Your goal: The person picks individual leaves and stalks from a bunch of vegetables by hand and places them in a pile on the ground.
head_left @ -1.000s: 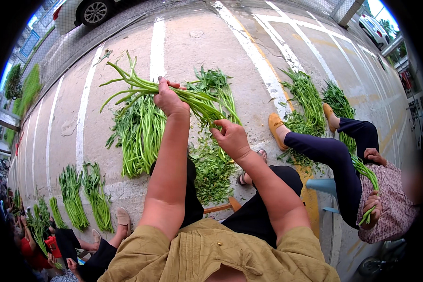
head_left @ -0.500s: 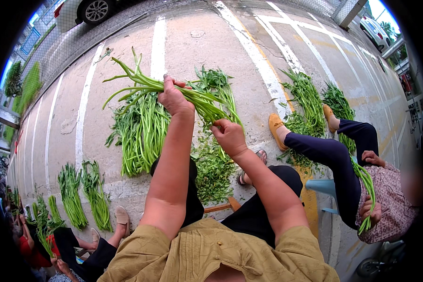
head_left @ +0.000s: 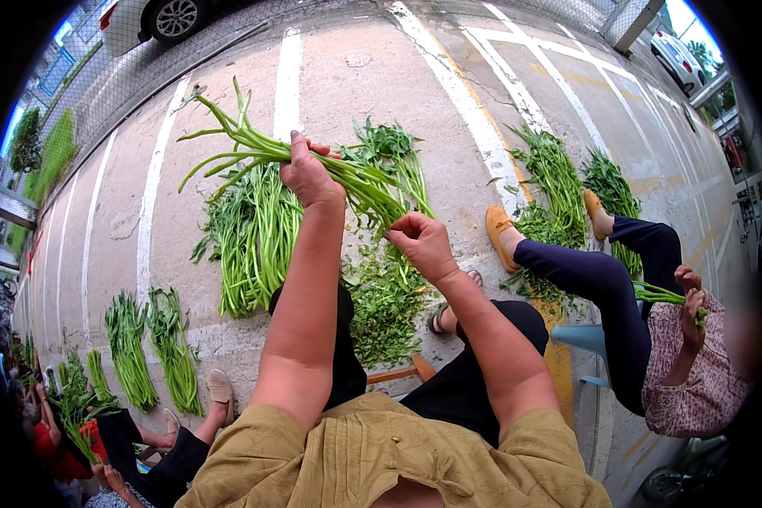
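My left hand point(head_left: 311, 176) is closed round a bunch of water spinach point(head_left: 360, 182), held up in front of me. Its long bare green stems fan out to the upper left; the other end slants down to the right. At that lower right end my right hand point(head_left: 425, 245) is closed in a pinch against the greens. Exactly which leaf or stem lies between its fingertips is too small to tell. Below the held bunch, a large pile of water spinach point(head_left: 258, 245) lies on the ground, beside a heap of loose plucked leaves point(head_left: 381, 313).
A smaller bundle of greens point(head_left: 389, 144) lies beyond my hands. At right, a person point(head_left: 694, 356) on a blue stool point(head_left: 580, 339) holds stems near more bundles point(head_left: 559, 182). More bundles point(head_left: 131, 351) and seated people are at lower left. Part of a wooden stool point(head_left: 411, 370) shows between my legs.
My left hand and the bunch have shifted slightly left and up. My right hand stays pinched at the lower end. The person at right has raised both hands with the stems.
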Tool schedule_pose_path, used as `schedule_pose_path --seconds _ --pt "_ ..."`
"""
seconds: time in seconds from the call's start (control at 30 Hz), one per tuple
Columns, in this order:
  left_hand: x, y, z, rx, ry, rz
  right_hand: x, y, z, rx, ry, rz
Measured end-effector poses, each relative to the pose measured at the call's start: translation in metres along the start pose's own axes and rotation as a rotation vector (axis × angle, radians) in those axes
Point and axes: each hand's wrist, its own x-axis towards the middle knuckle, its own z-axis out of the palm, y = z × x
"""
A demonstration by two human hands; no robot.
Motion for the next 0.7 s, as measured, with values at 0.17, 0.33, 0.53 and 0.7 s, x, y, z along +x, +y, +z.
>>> schedule_pose_path --seconds 0.17,0.33,0.53,0.7 --pt "0.001 0.001 -0.001 -0.002 -0.008 0.002 -0.001 -0.004 -0.004 0.014 -0.033 0.000" --pt "0.000 0.002 0.000 0.002 -0.013 0.000 0.000 0.000 -0.001 0.097 0.003 -0.007" --pt "-0.009 -0.003 0.002 0.049 -0.055 0.062 0.002 -0.004 0.009 0.056 0.080 -0.043" --pt "-0.022 -0.008 0.008 0.071 -0.101 0.074 0.009 0.003 0.017 0.157 0.094 -0.020"
